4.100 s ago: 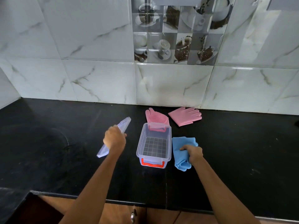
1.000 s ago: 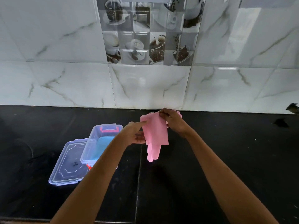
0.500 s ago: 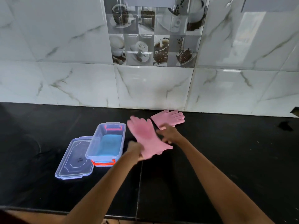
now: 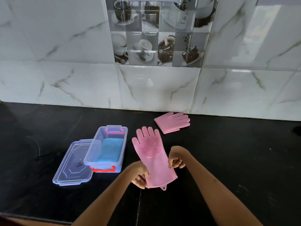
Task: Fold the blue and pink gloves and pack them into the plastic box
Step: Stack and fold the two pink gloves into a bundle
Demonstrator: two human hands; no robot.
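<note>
Hands, left [image 4: 140, 176] and right [image 4: 176, 159], each grip pinching opposite cuff edges of the flat pink glove [image 4: 152, 154].

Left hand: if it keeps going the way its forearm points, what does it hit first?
The pink glove that the left hand already grips at the cuff. Beyond it, the line runs roughly toward the right hand; depth is unclear.
</note>
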